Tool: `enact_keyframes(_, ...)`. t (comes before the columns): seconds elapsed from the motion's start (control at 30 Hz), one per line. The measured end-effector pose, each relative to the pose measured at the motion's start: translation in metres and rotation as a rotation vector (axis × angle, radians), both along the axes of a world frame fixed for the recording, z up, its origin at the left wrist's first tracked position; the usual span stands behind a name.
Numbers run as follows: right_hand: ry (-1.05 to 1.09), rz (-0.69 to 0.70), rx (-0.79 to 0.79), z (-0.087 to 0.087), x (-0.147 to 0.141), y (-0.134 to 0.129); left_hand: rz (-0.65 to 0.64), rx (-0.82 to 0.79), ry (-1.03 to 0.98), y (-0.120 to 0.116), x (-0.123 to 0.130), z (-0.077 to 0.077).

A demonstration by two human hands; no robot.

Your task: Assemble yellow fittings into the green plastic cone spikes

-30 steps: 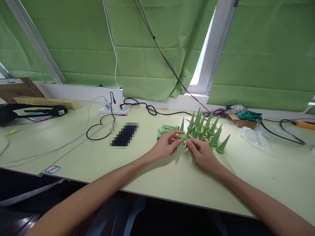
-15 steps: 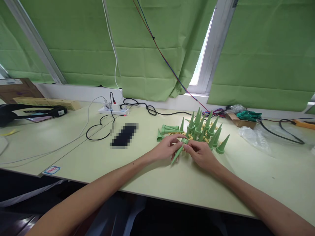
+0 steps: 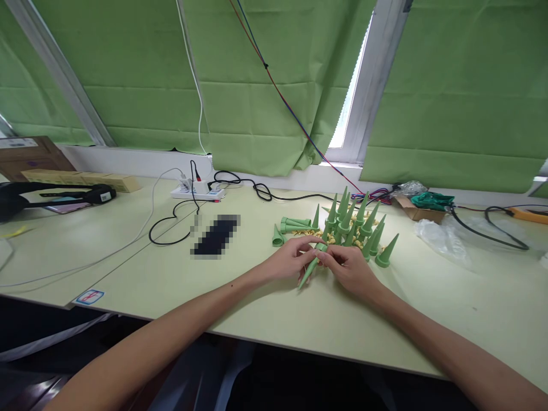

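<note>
My left hand (image 3: pixel 293 258) is closed around a green plastic spike (image 3: pixel 309 273), its pointed end slanting down toward me. On the wider collar of the same spike, the thumb and fingers of my right hand (image 3: pixel 349 267) press from the right. Whether a small part sits between those fingertips is hidden. Just beyond my hands stand several more green spikes (image 3: pixel 344 222), points up, with small yellowish pieces (image 3: pixel 305 233) scattered among them. A few other spikes (image 3: pixel 295 224) lie on their sides to the left of the upright group.
A white power strip (image 3: pixel 197 189) with black cables lies at the back of the table (image 3: pixel 240 297). A dark pixelated patch (image 3: pixel 217 234) is left of my hands. Clear plastic bags (image 3: pixel 443 242) and an open cardboard box (image 3: pixel 417 210) are at right.
My hands stay nearly in place on the spike. Its tip has dipped slightly, and my right fingertips have shifted a little to the left along the collar.
</note>
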State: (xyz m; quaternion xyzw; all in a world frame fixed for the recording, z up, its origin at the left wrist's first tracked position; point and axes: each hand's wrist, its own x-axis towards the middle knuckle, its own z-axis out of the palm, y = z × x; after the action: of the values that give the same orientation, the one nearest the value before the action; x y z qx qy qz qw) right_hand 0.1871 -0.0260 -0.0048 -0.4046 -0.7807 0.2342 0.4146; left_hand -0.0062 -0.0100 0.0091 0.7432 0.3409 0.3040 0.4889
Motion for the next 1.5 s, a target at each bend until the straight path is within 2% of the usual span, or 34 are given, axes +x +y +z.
enact_keyframes(0.57, -0.03, -0.002, 0.03, 0.0, -0.001, 0.001, 0.019, -0.002, 0.03, 0.002, 0.0, -0.004)
enact_keyframes(0.63, -0.042, -0.022, 0.05, 0.0, -0.002, 0.001, 0.071, 0.059, 0.062, 0.0, 0.0, -0.001)
enact_keyframes(0.77, -0.1, -0.097, 0.074, -0.004, -0.001, 0.005, 0.249, 0.315, 0.207, -0.002, 0.0, 0.005)
enact_keyframes(0.83, -0.14, -0.119, 0.061, -0.006, 0.0, 0.008, 0.294, 0.382, 0.289, -0.002, -0.001, 0.005)
enact_keyframes(1.0, -0.255, -0.135, 0.037, -0.009, 0.001, 0.012, 0.339, 0.405, 0.4, 0.002, -0.003, -0.003)
enact_keyframes(1.37, -0.367, -0.113, -0.017, -0.01, 0.002, 0.011, 0.289, 0.384, 0.457, 0.004, -0.004, -0.008)
enact_keyframes(1.5, -0.376, -0.129, -0.024, -0.009, 0.002, 0.011, 0.337, 0.498, 0.423, 0.006, -0.005, -0.004)
